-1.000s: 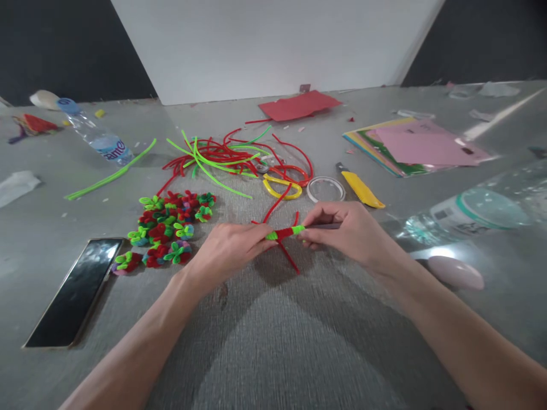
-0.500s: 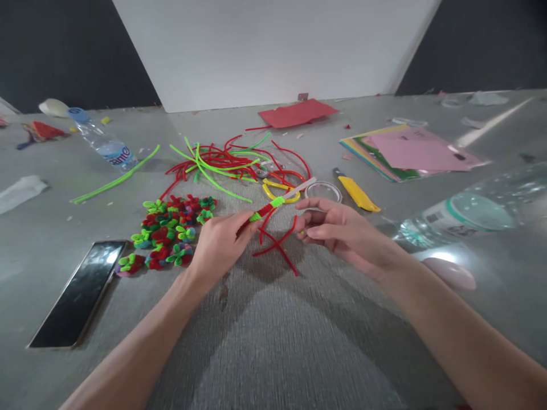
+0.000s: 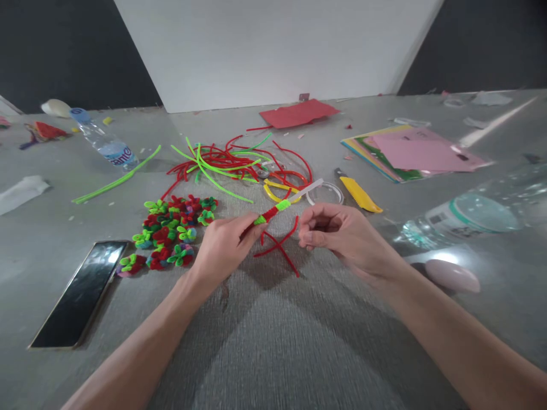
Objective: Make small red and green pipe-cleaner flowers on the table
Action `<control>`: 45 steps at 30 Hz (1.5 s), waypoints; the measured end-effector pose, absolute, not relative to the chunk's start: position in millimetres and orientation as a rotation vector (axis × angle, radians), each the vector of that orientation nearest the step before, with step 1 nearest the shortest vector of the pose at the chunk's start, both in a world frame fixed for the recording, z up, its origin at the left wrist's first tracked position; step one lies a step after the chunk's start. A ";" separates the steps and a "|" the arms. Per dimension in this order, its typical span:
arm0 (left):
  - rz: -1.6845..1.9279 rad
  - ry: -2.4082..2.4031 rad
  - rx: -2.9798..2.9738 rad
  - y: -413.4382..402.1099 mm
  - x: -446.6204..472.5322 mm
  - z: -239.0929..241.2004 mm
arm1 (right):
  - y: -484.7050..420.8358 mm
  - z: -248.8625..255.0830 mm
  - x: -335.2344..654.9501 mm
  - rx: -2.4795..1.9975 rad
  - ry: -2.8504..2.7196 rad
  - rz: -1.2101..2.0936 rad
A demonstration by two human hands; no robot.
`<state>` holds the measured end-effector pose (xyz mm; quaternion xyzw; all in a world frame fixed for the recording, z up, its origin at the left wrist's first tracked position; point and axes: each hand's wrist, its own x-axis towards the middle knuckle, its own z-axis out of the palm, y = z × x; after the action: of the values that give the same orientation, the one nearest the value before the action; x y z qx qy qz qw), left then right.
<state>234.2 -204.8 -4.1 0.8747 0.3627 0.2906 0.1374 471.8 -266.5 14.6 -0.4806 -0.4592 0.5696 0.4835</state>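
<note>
My left hand [image 3: 226, 242] is closed around one end of a pale stick [image 3: 271, 214] wrapped in green and red fuzzy wire, held tilted above the surface [image 3: 265, 341] with its bare tip slanting up toward the white tape roll [image 3: 342, 195]. My right hand [image 3: 346, 236] is apart from it, fingers half curled with the thumb close to them, and I cannot tell whether they pinch anything; crossed red pipe cleaners [image 3: 279, 244] lie between my hands.
</note>
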 end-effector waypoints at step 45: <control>0.593 0.937 2.447 -208.6 235.3 -2.7 | -265.9 12.7 474.5 -1.141 -0.959 1.565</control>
<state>235.3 -208.6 -2.7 0.8873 0.3398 0.2152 0.2255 474.5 -265.9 12.7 -0.4657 -0.3915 0.6388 0.4709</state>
